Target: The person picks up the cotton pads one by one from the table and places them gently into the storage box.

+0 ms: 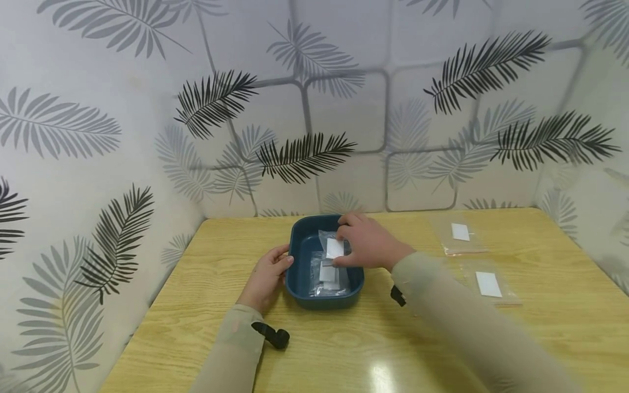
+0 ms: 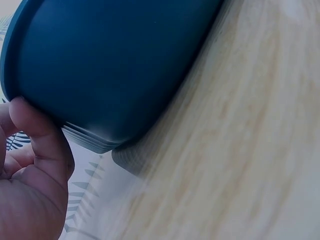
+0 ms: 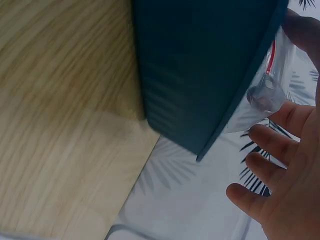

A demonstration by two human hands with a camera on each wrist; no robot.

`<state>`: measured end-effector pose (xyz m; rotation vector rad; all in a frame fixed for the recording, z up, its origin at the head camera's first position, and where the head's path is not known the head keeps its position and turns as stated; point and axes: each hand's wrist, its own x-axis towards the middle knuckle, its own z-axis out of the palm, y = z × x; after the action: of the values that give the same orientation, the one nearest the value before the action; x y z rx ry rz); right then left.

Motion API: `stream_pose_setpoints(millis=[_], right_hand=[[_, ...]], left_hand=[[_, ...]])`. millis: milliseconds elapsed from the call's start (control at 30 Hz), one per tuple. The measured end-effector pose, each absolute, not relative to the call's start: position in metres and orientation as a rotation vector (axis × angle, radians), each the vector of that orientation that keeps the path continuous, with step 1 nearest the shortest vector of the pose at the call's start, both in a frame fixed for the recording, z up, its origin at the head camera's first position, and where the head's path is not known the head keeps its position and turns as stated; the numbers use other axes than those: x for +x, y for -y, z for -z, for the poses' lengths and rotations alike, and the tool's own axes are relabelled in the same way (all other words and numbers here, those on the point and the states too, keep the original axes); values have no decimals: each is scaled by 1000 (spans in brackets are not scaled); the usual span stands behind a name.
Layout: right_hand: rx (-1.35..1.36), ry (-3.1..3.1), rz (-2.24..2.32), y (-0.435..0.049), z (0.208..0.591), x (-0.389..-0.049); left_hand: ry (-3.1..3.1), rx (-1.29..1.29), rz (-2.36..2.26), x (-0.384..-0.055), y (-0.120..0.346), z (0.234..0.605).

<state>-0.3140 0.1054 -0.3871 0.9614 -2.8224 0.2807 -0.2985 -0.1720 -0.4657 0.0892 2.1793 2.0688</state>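
A dark blue plastic bin (image 1: 326, 303) stands on the table, and several clear plastic bags with white labels (image 1: 328, 273) lie inside it. My left hand (image 1: 265, 277) grips the bin's left side, its thumb at the rim; the left wrist view shows these fingers (image 2: 37, 130) against the bin wall. Over the bin's right side, my right hand (image 1: 369, 241) pinches a clear zip bag (image 1: 335, 248) with a white label. The right wrist view shows a red stripe and a small greyish round item in this bag (image 3: 267, 95); its kind is unclear. The other right fingers are spread.
Two more clear bags with white labels lie on the right of the wooden table (image 1: 196, 305), one farther back (image 1: 461, 232) and one nearer (image 1: 488, 284). A wall with a leaf pattern (image 1: 344, 120) rises behind the table.
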Motion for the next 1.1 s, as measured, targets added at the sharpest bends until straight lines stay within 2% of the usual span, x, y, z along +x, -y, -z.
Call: stream_pose_setpoints(millis=[333,1100], right_hand=[[943,2887,-177,-81,394,-311],[915,2903,-148,-80,398,-314]], left_hand=[[-2130,112,-2111,-298,171,466],[-2148,97,-2101,-296,173,464]])
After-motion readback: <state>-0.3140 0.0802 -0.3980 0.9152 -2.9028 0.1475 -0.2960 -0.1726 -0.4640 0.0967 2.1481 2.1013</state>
